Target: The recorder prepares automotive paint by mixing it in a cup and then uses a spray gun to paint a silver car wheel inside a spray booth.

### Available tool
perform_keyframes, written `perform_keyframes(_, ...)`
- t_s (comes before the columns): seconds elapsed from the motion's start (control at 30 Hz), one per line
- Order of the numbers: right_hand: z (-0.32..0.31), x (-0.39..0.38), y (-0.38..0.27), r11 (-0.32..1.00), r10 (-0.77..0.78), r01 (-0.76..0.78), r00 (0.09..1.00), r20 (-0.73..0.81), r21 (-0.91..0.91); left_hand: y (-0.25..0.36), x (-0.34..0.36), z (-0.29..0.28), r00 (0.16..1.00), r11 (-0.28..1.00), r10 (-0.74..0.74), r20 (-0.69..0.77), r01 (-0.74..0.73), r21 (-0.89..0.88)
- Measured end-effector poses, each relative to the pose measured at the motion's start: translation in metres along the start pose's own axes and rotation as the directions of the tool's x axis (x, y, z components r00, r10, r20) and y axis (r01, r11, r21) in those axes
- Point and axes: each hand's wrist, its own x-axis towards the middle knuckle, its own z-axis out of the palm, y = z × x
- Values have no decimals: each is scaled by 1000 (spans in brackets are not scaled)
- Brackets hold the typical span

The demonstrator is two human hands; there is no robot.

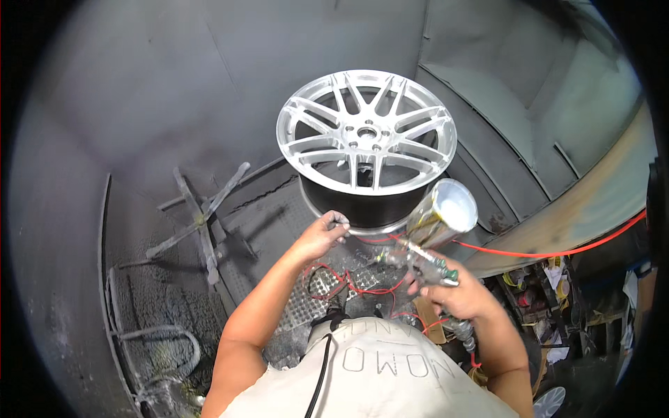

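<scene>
A silver multi-spoke wheel rim (367,132) with a dark barrel lies face up ahead of me. My right hand (460,289) is wrapped round the handle of a metal spray gun (425,265). On the gun sits a tilted cup (456,207) with a pale lid and yellowish streaks, close to the rim's lower right side. My left hand (325,235) hovers just in front of the rim's near side. Its fingers are curled in toward the thumb, and I see nothing held in them.
A red hose (557,252) runs off to the right, with more red line (369,289) looped on the perforated floor plate (300,313). A coated metal cross stand (201,221) is at left. Grey walls surround the rim. Cluttered shelves (550,292) stand at lower right.
</scene>
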Motion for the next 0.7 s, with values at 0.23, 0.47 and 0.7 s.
perform_keyframes(0.23, -18, 59, -99, 957, -260, 182, 884, -389, -226, 33, -15, -25, 930, 911, -15, 367, -139, 389)
perform_keyframes(0.47, -32, 63, -118, 937, -166, -66, 777, -607, -342, 114, -34, -76, 805, 841, 125, 580, -396, 368)
perform_keyframes(0.7, 38, 62, -120, 980, 175, -196, 905, -387, -17, 158, 16, -114, 820, 763, 267, 506, -501, 409)
